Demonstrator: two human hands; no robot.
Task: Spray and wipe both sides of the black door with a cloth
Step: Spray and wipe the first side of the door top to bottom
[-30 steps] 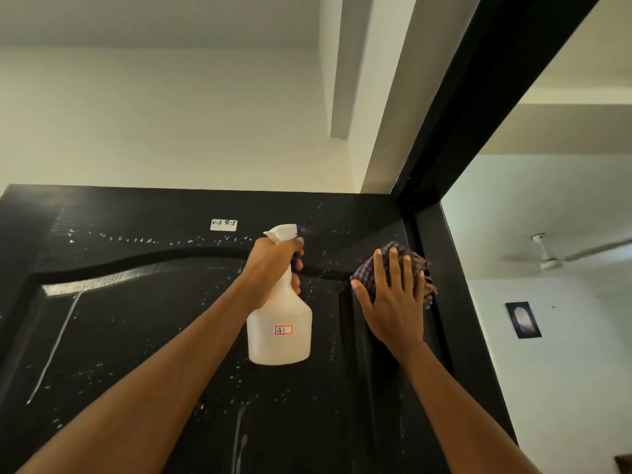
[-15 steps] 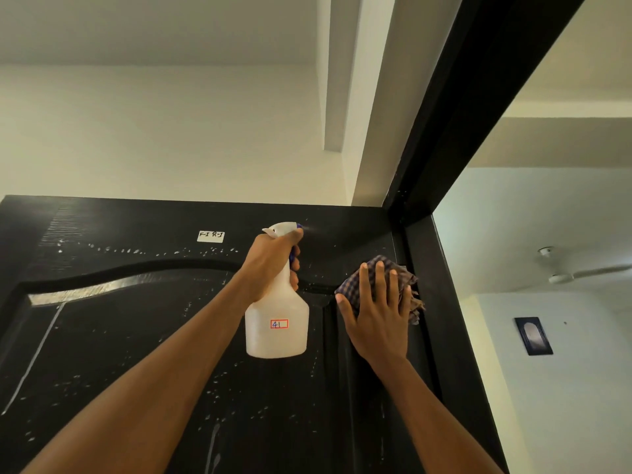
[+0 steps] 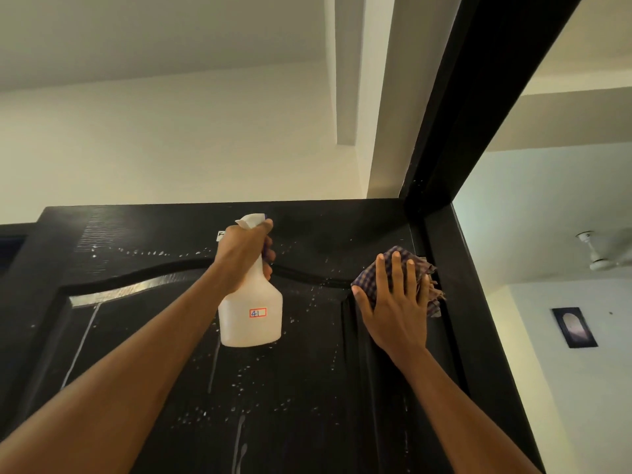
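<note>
Across the lower view stands the wet, rigid black door (image 3: 307, 388). At twelve o'clock the left hand (image 3: 244, 254) grips a light spray bottle (image 3: 251, 313) by its neck. At three o'clock the right hand (image 3: 393, 302), fingers flat, presses a soft cloth (image 3: 427, 278) best held bunched.

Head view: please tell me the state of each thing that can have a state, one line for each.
Black door: open, wet with droplets and runs.
Spray bottle: upright, held up at the door.
Left hand: grips the bottle's neck.
Checked cloth: bunched, flat against the door near its right edge.
Right hand: fingers straight, presses the cloth.
Ceiling fan: motion cannot be told.
</note>
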